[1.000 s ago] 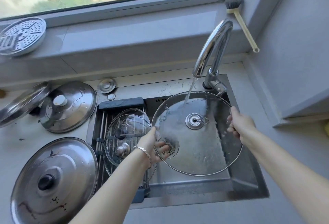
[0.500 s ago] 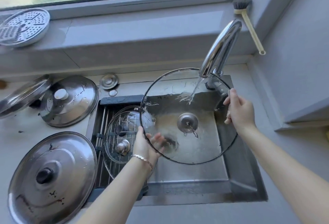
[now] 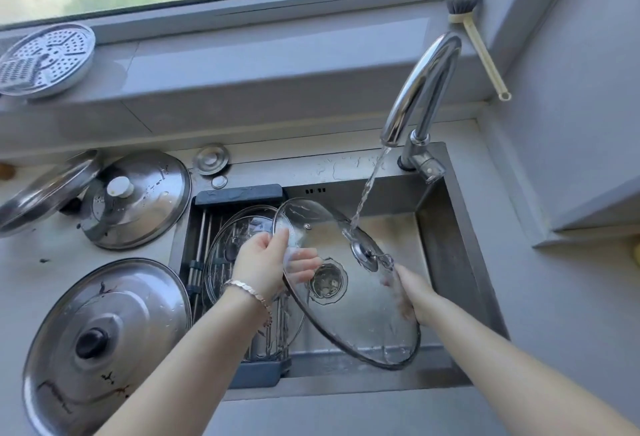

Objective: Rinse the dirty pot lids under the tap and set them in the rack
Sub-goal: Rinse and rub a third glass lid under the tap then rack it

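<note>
A large glass lid [image 3: 360, 311] with a metal rim and centre fitting tilts over the sink, its left edge high. Water from the chrome tap [image 3: 420, 89] falls onto it near the centre fitting. My left hand [image 3: 266, 262] grips the lid's upper left rim. My right hand [image 3: 410, 295] is behind the glass on the right and supports it from below. Another glass lid [image 3: 239, 241] lies in the dark rack [image 3: 239, 195] across the sink's left side.
Three steel lids rest on the counter at left: a stained one [image 3: 104, 342] in front, one with a white knob [image 3: 138, 198], and one tilted [image 3: 45, 190]. A steamer plate [image 3: 45, 58] lies on the sill. A brush [image 3: 479, 41] leans in the corner.
The lid has tipped from facing me to a steep slant, lower over the sink. My right hand moved from the right rim to under the glass. My left hand shifted up the left rim.
</note>
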The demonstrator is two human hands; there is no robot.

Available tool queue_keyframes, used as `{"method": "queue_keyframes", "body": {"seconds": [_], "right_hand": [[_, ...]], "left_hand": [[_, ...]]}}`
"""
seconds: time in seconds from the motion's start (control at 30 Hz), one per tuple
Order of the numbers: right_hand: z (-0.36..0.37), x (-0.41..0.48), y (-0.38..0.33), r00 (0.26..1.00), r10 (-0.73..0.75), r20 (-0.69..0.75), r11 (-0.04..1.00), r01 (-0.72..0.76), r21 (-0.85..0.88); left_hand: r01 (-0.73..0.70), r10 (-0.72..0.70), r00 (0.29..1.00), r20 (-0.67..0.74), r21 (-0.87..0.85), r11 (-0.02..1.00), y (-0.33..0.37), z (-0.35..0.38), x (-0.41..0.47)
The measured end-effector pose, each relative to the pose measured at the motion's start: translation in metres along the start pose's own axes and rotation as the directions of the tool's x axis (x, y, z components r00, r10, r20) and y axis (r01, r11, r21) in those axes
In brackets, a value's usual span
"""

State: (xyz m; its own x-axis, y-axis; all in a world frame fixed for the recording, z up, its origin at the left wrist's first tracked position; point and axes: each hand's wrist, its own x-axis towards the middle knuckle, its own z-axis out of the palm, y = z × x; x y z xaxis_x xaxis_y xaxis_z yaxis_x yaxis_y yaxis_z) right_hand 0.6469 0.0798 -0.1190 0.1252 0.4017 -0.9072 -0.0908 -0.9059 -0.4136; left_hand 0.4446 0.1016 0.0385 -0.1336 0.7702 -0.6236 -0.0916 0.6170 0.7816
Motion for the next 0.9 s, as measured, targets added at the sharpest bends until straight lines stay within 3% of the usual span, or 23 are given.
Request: {"method": "queue_keyframes", "body": {"seconds": [0.1,0.17,0.23,0.27,0.3,0.4,0.47,0.53,0.57,0.6,0.67,0.77,0.83,0.9], "right_hand": [[-0.019,-0.013,-0.008,1.000,-0.005,-0.020,0.989,0.002,-0.146],[-0.031,-0.029,-0.024,0.993,-0.116,0.001,0.913,0.107,-0.394],[-0.036,-0.055,-0.041,0.944,-0.323,0.073,0.630,0.272,-0.727],[-0.038,-0.070,-0.048,0.902,-0.404,0.149,0.491,0.352,-0.797],[-0.039,-0.087,-0.055,0.872,-0.426,0.243,0.411,0.426,-0.806],[-0.033,-0.136,-0.068,0.779,-0.329,0.534,0.307,0.623,-0.719],[-0.027,-0.147,-0.063,0.720,-0.379,0.581,0.097,0.655,-0.749],[-0.022,-0.144,-0.057,0.611,-0.602,0.514,-0.171,0.530,-0.831],[-0.022,-0.142,-0.057,0.528,-0.717,0.455,-0.220,0.448,-0.866],[-0.025,-0.140,-0.058,0.465,-0.787,0.406,-0.220,0.403,-0.888],[-0.034,-0.136,-0.064,0.424,-0.840,0.339,-0.160,0.404,-0.901],[-0.053,-0.135,-0.077,0.409,-0.886,0.219,-0.003,0.468,-0.884],[-0.064,-0.136,-0.084,0.448,-0.884,0.134,0.158,0.555,-0.817],[-0.072,-0.139,-0.090,0.526,-0.850,0.034,0.383,0.660,-0.646]], "left_hand": [[0.067,-0.065,0.997,0.040,-0.039,0.997,-0.006,0.008,-0.005],[0.077,-0.073,0.996,0.051,-0.077,0.994,-0.010,0.014,-0.007],[0.095,-0.090,0.995,0.051,-0.109,0.989,-0.011,0.023,-0.007],[0.104,-0.099,0.994,0.050,-0.117,0.988,-0.010,0.030,-0.007],[0.105,-0.100,0.994,0.049,-0.113,0.988,-0.009,0.037,-0.008],[0.082,-0.079,0.996,0.045,-0.066,0.994,-0.005,0.061,-0.005],[0.078,-0.077,0.997,0.029,-0.043,0.996,0.000,0.076,-0.002],[0.079,-0.078,0.997,0.013,-0.055,0.995,0.006,0.087,0.000],[0.078,-0.075,0.997,0.034,-0.096,0.992,0.008,0.090,0.001],[0.078,-0.068,0.995,0.075,-0.145,0.986,0.009,0.091,0.000],[0.083,-0.045,0.980,0.194,-0.192,0.978,0.005,0.089,0.000],[0.009,-0.023,0.975,0.223,0.062,0.998,-0.018,0.075,0.008],[0.030,-0.054,0.991,0.120,0.195,0.980,-0.034,0.061,0.015],[0.119,-0.121,0.993,0.003,0.171,0.978,-0.046,0.046,0.021]]}}
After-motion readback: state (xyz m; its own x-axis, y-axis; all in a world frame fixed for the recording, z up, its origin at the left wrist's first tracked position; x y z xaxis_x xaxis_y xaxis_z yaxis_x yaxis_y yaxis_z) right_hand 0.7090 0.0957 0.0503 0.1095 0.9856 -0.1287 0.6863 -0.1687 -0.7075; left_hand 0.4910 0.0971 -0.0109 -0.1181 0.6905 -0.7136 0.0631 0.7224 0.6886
